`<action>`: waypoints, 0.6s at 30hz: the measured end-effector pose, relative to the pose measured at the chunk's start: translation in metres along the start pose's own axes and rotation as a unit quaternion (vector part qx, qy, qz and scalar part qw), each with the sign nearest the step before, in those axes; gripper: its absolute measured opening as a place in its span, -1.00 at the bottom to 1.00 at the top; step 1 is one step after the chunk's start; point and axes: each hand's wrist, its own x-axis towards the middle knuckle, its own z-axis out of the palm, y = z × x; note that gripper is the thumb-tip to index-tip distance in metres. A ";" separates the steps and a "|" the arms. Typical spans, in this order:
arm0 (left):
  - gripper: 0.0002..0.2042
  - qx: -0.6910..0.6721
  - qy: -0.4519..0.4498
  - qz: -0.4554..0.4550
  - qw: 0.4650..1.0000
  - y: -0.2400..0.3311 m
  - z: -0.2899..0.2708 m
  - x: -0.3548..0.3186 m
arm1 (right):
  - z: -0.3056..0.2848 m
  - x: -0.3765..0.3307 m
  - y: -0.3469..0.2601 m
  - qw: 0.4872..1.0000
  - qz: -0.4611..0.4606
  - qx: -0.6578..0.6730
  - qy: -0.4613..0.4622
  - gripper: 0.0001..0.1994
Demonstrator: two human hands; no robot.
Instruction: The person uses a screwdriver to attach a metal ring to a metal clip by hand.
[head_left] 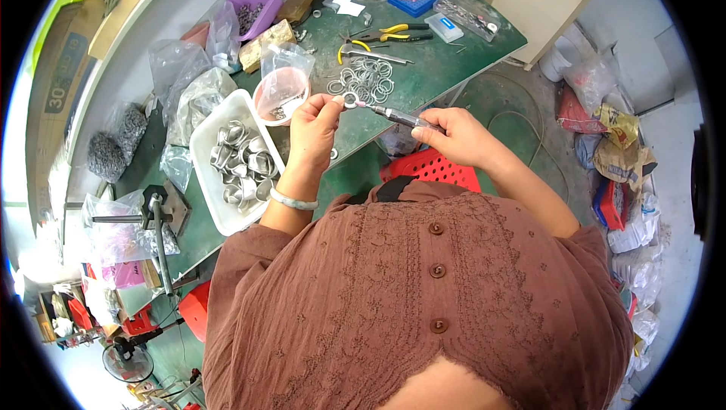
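ring (351, 99) sits pinched in the left hand (314, 129) fingertips above the green table (431, 70); right hand (454, 136) grips a slim tool (393, 114), tip at the ring. best keep both wrists steady, tool pressed squarely.

A flattened brown cardboard box (64, 70) with blue print leans at the far left. Clear plastic bags (198, 100) crowd the table's (454, 62) left side. Right of it, on the floor, lie a red bag (576, 111) and a yellow-brown printed sack (622, 142).
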 end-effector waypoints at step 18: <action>-0.91 0.002 0.002 -0.006 1.000 -0.002 0.000 0.000 | 0.001 0.000 0.002 1.000 0.006 0.008 -0.003 -0.77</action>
